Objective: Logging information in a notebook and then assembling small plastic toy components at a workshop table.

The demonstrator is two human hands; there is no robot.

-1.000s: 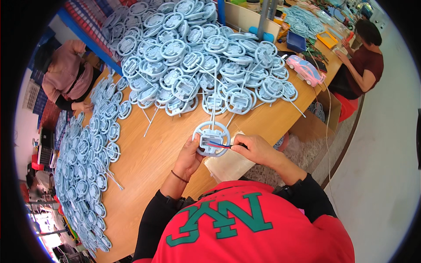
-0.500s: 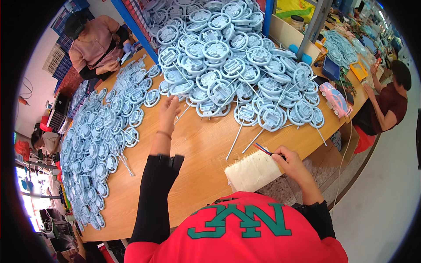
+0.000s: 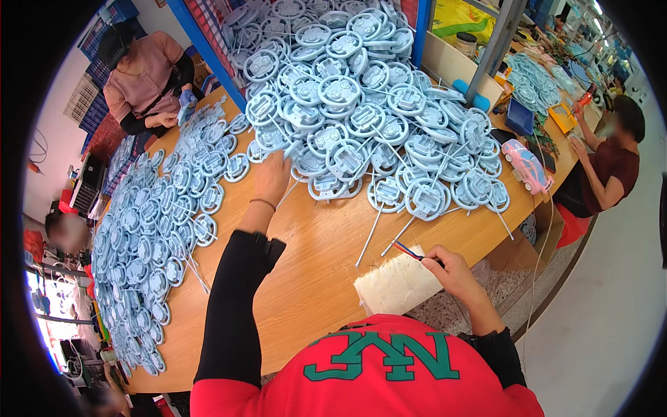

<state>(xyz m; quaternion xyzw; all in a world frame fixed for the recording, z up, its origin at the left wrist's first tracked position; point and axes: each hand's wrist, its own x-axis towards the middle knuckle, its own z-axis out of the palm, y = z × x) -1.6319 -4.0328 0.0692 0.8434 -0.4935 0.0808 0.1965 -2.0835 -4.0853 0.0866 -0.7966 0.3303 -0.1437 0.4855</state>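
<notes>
A big heap of light-blue plastic toy steering wheels (image 3: 339,92) covers the far middle of the wooden table. My left hand (image 3: 273,175) reaches to the heap's near left edge, fingers curled down onto a wheel there; the fingertips are partly hidden behind the hand. At the table's near right edge, my right hand (image 3: 451,271) is closed around a slim hand tool (image 3: 410,251) with red and blue parts and a dark end; its exact kind is unclear. Below the tool lies a cream-coloured pad (image 3: 394,283). Thin light-blue rods stick out of the heap nearby.
More wheels (image 3: 156,229) spread along the table's left side. A pink and blue toy car (image 3: 526,165) stands at the right edge. Blue posts (image 3: 208,52) flank the heap. One co-worker (image 3: 146,80) works at far left, another (image 3: 611,163) at right.
My left hand has come down onto the heap's edge, and its spread fingers have curled in. My right hand still grips the tool, shifted slightly left and down.
</notes>
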